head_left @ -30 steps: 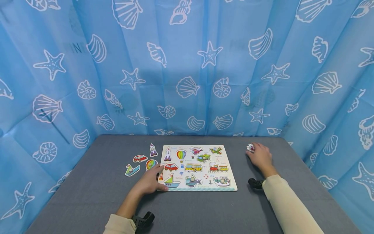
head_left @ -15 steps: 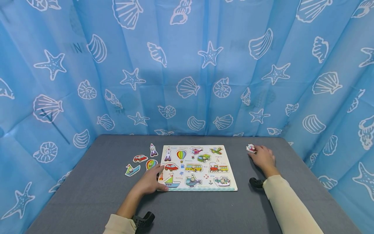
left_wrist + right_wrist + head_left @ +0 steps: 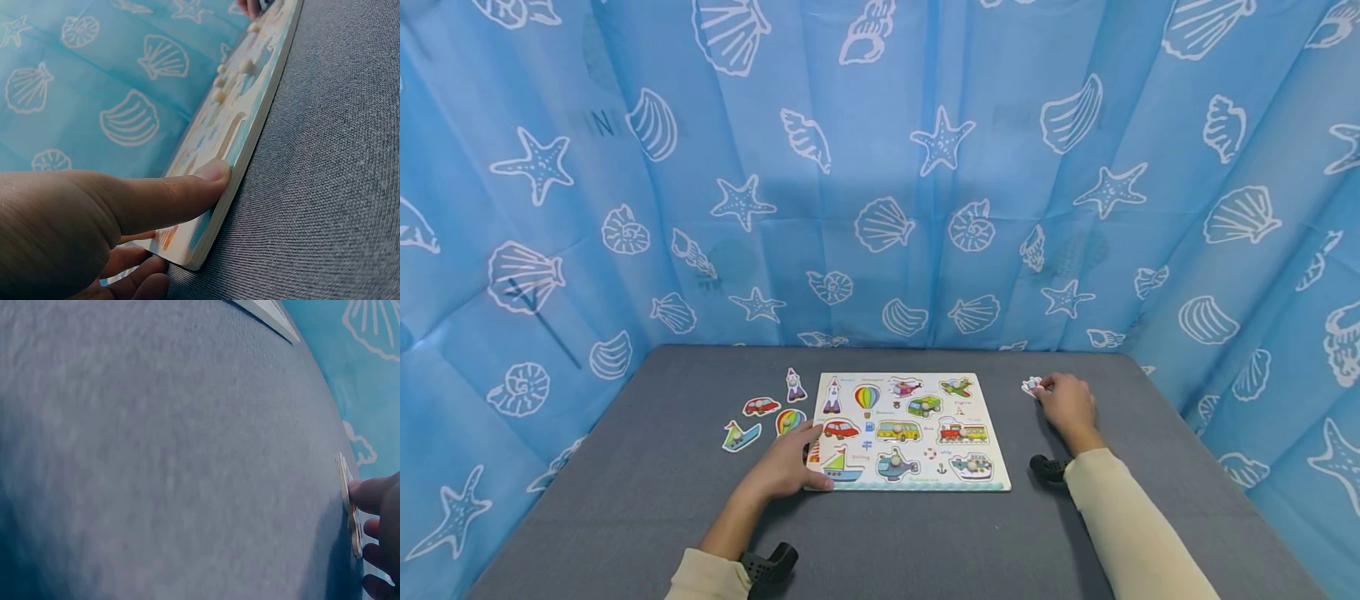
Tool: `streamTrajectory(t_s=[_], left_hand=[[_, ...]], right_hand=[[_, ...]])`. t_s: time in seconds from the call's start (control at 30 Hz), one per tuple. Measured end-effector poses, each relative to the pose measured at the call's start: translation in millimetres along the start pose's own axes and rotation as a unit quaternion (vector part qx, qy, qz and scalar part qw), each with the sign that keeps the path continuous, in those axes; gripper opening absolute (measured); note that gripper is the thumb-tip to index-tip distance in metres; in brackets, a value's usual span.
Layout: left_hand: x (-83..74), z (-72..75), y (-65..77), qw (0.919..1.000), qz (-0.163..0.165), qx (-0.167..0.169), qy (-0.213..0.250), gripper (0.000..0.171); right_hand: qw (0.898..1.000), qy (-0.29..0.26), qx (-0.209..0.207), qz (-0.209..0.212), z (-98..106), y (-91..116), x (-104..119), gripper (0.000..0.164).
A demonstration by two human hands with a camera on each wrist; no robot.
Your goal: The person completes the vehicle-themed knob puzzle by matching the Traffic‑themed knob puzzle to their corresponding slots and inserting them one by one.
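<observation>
A wooden peg puzzle board with vehicle pictures lies mid-table in the head view. My left hand grips its near left corner; in the left wrist view the thumb presses on the front edge and the other fingers curl by the side edge. Far right of the board, my right hand pinches a small white-edged puzzle piece, whose picture is mostly hidden. The right wrist view has this piece edge-on between the fingers, low over the cloth.
Left of the board lie a rocket piece, a red car piece, a balloon piece and a sailboat piece. Several pieces with round knobs sit in the board. A blue shell-patterned curtain hangs behind the grey table.
My right hand and the small puzzle piece have shifted a little to the left, toward the board. The left hand and the board have stayed in place.
</observation>
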State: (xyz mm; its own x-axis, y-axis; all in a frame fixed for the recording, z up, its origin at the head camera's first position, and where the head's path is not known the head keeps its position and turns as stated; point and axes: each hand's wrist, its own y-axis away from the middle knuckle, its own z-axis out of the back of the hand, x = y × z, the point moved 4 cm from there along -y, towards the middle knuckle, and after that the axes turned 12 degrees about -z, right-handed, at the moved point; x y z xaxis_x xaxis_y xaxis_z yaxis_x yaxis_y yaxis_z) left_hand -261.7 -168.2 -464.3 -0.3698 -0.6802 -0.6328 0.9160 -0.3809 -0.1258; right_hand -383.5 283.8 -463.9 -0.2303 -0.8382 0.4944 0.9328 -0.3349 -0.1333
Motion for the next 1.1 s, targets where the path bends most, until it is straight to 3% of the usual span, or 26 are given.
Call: streamTrajectory(t_s=[0.57,1.1], left_hand=[[-0.5,0.3,-0.2,0.9999,0.009,0.002,-0.003,0.089],[1.0,-0.9,-0.7,1.0000,0.010,0.000,0.000,0.089]], right_hand=[[1.000,0.004,0.019,-0.014,-16.8,-3.0,36.3,0.018],[0.996,-0.075,0.034,0.031,-34.4,13.3,94.9,0.013]])
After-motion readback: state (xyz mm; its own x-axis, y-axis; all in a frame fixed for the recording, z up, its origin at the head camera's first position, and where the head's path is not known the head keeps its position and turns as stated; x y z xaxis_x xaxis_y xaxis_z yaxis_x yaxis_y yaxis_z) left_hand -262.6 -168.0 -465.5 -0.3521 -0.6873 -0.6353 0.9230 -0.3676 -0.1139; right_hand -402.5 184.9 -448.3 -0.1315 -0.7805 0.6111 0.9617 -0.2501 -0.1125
